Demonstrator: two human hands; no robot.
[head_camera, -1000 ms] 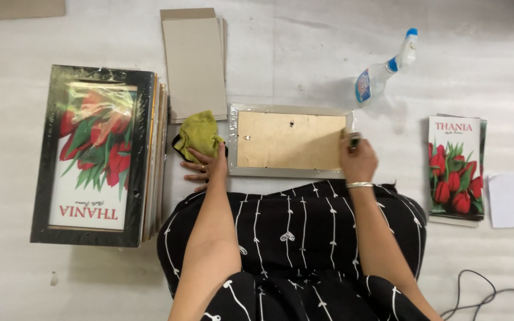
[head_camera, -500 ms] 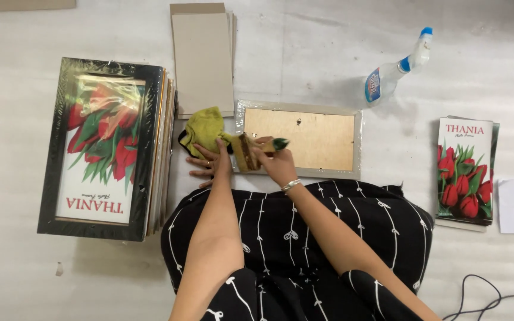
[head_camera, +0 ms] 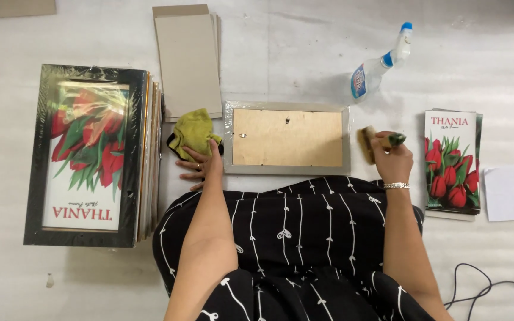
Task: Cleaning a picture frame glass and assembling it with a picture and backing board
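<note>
A picture frame [head_camera: 286, 169] lies face down in front of me, its brown backing board up. My left hand [head_camera: 200, 166] rests flat on the floor against the frame's left edge, right below a crumpled yellow-green cloth [head_camera: 191, 132]. My right hand [head_camera: 391, 159] is just past the frame's right edge and grips a small brush [head_camera: 365, 144] with a green handle. The bristle end points toward the frame.
A stack of framed tulip pictures [head_camera: 84, 154] lies at the left. Grey cardboard sheets [head_camera: 188, 59] lie behind the cloth. A spray bottle [head_camera: 376, 66] lies at the back right. Tulip prints [head_camera: 450, 160], a white paper [head_camera: 513, 193] and a black cable [head_camera: 477, 279] are at the right.
My right hand with the brush went from the frame's right corner to its left end, then back beyond the right edge. The left hand stayed by the cloth.
</note>
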